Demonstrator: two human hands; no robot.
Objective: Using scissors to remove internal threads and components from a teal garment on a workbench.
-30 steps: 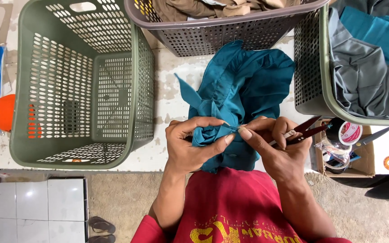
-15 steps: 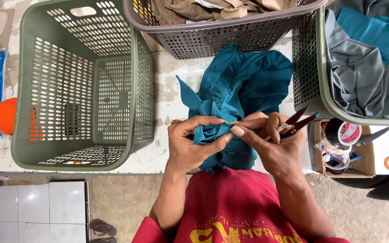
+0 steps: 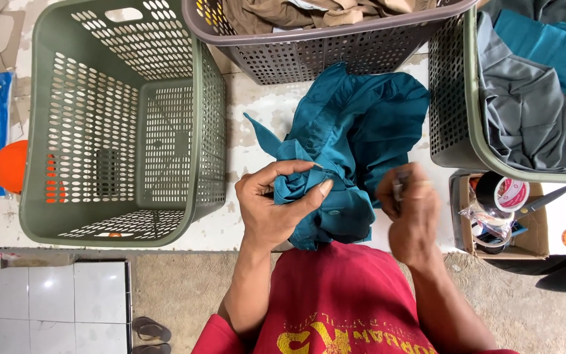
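Pulling away from the bunched teal cotton garment point(image 3: 355, 151), the right hand point(image 3: 409, 213) has left the pinch it shared half a second ago and now sits at three o'clock of it, curled around a small tool too blurred to identify. The left hand point(image 3: 276, 206) stays closed on a fold of the soft cloth, which lies on the mottled white counter point(image 3: 257, 111), between the empty olive perforated plastic basket point(image 3: 119, 124) and the grey one point(image 3: 329, 39) at twelve o'clock.

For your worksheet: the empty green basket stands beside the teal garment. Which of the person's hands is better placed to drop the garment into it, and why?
Probably the left hand. It already grips the teal garment and lies nearer the empty green basket. The right hand is on the far side, closed around a small tool.
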